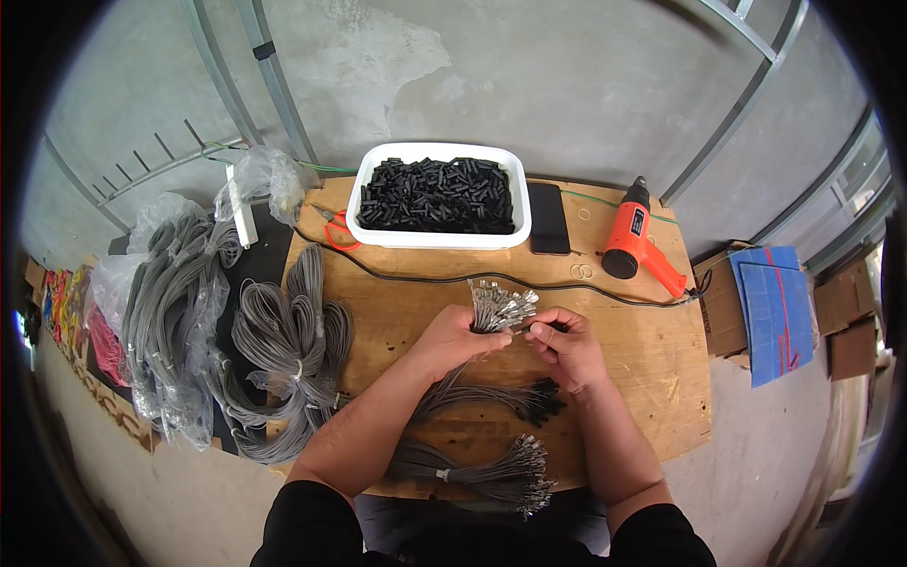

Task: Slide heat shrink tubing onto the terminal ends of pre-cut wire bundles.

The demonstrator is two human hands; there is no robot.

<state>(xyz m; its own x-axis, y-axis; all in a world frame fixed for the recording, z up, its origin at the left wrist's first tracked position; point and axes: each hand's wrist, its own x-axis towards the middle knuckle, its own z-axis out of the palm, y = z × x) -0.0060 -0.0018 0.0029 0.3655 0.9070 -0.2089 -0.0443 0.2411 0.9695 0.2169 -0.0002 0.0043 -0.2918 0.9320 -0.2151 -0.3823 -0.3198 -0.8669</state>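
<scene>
My left hand [452, 337] is closed around a bundle of thin grey cables, whose bare metal terminals [501, 307] fan out above the fist. Right beside it, my right hand [570, 352] pinches a short black sleeve [559, 327] with thumb and forefinger at the edge of the terminals. Whether the sleeve sits on a wire is too small to tell. Below the hands lies a cable bundle with black-sleeved ends [540, 402]. Nearer to me, another grey bundle [472, 470] ends in bare metal terminals.
A white tub [435, 240] full of short black sleeves stands at the back. Right of it lie a black phone [549, 219] and an orange heat gun [635, 241]. Red-handled scissors [338, 231] rest left of the tub. Coiled grey cables [274, 331] cover the table's left side.
</scene>
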